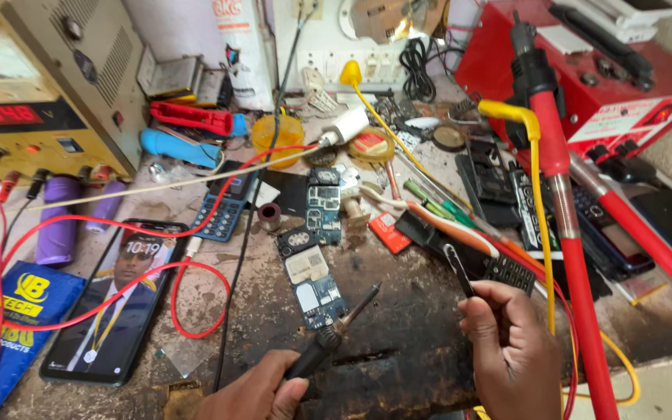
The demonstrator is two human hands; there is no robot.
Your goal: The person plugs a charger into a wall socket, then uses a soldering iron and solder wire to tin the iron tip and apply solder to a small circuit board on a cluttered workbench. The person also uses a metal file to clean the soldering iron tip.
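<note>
A small phone circuit board [310, 280] lies on the worn workbench [398, 350] in front of me. My left hand [254, 393] grips the black handle of a soldering iron [334, 330], whose tip rests against the board's lower right corner. My right hand [511, 350] holds black tweezers [457, 268] upright, their points up and to the right of the board, apart from it. A second circuit board [323, 204] lies just behind the first.
A lit smartphone [118, 303] lies at the left, crossed by red wire [188, 303]. A power supply [40, 93] stands back left, a red station [608, 85] back right. A red-handled hot-air wand [561, 202] and yellow cable cross the right side. Phone parts clutter the back.
</note>
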